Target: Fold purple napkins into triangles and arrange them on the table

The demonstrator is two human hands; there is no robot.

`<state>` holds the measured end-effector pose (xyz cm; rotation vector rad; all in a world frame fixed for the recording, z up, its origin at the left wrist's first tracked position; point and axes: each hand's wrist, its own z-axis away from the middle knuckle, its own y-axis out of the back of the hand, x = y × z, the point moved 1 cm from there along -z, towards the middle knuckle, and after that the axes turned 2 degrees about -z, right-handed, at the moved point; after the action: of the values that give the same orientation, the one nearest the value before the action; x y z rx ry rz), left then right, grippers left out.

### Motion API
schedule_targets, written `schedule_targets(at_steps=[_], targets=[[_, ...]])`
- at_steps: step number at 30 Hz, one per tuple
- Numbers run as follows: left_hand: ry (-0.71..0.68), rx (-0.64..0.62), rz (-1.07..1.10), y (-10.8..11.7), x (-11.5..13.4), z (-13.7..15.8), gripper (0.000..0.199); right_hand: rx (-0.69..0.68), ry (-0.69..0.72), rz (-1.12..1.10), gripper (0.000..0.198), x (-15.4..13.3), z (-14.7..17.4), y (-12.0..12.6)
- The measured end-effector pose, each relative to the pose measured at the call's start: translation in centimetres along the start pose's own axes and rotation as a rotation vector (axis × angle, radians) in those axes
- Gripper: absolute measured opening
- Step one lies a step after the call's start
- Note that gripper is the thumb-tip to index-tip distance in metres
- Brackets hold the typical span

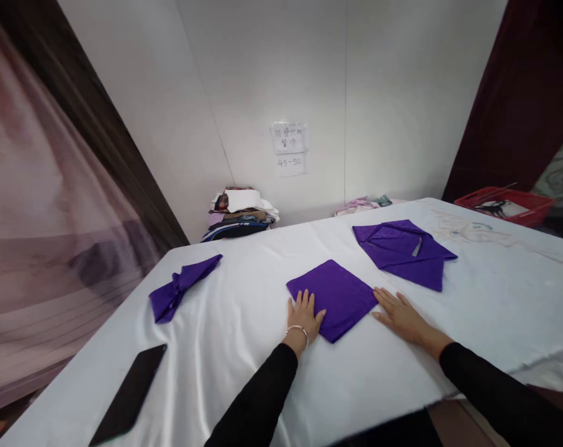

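Note:
A purple cloth napkin (339, 295), folded into a flat square, lies cornerwise before me on the white-covered table. My left hand (306, 316), with a bracelet at the wrist, rests flat on its lower left edge, fingers spread. At its right corner, my right hand (400, 315) lies palm down with fingers stretched out, the fingertips touching the cloth. Neither hand grips anything. Behind my right hand is another purple cloth (405, 251), folded in layers with pointed corners. A third purple cloth (181, 288), gathered in the middle like a bow, lies at the left.
A dark phone or tablet (130, 394) lies at the table's left front. Against the wall is a stack of folded clothes (241, 217). A red basket (526, 214) stands at the far right, near pale embroidery on the tablecloth (518, 292). Handwritten paper signs (289, 146) hang on the wall.

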<state>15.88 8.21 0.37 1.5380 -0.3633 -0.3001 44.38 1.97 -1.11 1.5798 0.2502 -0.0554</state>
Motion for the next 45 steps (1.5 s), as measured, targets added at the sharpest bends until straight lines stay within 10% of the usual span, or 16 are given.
schedule_targets(at_steps=[9,21,35,45], targets=[[-0.268,-0.008,0.168,0.5,3.2,5.9,0.076,0.057,0.169,-0.063,0.067,-6.4,-1.8,0.6],[-0.348,-0.128,0.315,1.4,3.7,8.4,0.081,-0.274,0.608,-0.205,0.068,-17.9,-10.4,-0.1],[-0.368,-0.133,0.386,0.5,3.4,7.7,0.065,-0.117,0.489,-0.227,0.058,-18.6,-19.4,-2.1],[-0.346,0.087,0.185,-1.8,3.9,5.7,0.029,-0.054,0.314,-0.013,0.043,-8.5,-20.2,2.3]])
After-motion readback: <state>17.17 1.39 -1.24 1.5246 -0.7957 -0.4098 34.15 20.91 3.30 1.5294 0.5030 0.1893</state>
